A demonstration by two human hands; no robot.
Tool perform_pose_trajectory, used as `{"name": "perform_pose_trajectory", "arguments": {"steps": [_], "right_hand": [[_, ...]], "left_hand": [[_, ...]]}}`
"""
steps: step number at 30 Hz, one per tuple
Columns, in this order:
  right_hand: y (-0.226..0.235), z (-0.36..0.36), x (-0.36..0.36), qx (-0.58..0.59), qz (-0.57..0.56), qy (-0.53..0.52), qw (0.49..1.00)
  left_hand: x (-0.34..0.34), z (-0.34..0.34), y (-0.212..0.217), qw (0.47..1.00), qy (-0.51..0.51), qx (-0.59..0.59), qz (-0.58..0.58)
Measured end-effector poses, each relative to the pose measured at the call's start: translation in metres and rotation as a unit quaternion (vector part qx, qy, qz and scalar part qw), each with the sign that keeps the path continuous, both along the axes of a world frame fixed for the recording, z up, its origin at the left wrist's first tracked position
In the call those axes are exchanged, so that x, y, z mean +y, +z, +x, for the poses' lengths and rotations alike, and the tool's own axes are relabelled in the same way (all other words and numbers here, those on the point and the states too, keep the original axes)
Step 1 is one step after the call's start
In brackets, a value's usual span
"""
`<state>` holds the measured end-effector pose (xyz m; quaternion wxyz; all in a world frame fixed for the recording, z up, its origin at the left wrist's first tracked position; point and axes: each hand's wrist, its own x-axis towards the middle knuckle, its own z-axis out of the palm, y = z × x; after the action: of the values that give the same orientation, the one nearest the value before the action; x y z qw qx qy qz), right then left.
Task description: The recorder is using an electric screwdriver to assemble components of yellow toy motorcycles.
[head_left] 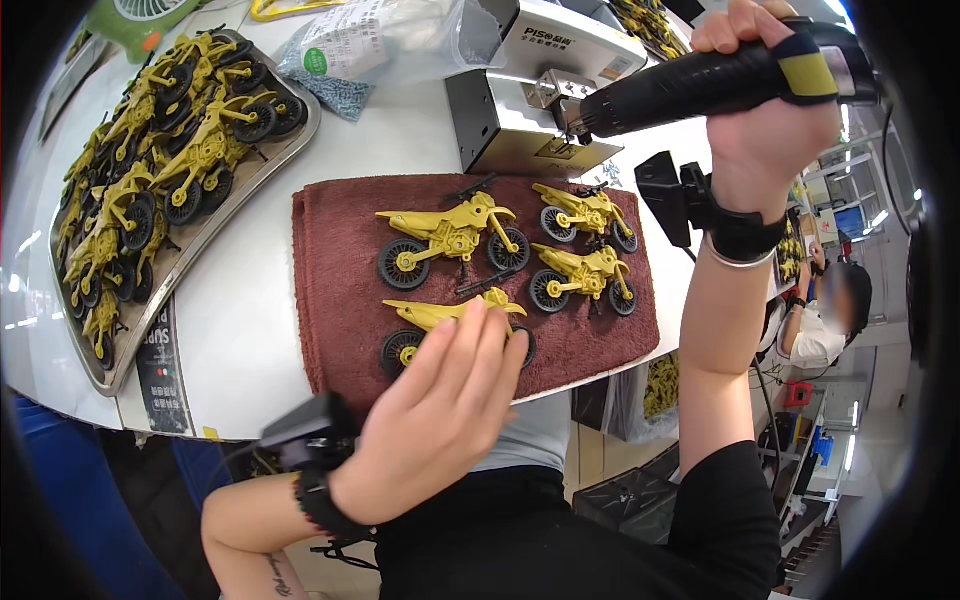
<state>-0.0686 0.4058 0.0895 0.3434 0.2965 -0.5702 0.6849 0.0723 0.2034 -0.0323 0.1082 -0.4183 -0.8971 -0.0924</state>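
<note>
White surface [235,330]: carries tray, towel and machine.
Tray [232,200]: heaped with yellow toy motorcycles; finished or waiting, cannot tell.
Brown towel [345,250]: four more motorcycles, seemingly the batch under way.
Metal-fronted machine [590,50]: driver tip at its front, so fastening looks unfinished.
Black driver [680,92]: held above the surface.
Left grip [440,420]: fingers close together over the lower-left motorcycle [425,315]; cannot tell whether pinching.
Right grip [770,130]: wrapped around the driver.
</note>
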Motion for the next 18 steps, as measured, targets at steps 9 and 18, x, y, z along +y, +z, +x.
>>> {"name": "perform_pose_trajectory", "arguments": {"steps": [9,18], "right_hand": [[0.006,0.091,-0.004,-0.176,-0.023,0.267,0.947],[-0.032,0.109,-0.045,-0.161,0.068,0.326,0.929]], "left_hand": [[0.044,0.017,-0.057,0.989,0.097,0.113,-0.007],[0.048,0.014,-0.061,0.988,0.092,0.080,0.093]]}}
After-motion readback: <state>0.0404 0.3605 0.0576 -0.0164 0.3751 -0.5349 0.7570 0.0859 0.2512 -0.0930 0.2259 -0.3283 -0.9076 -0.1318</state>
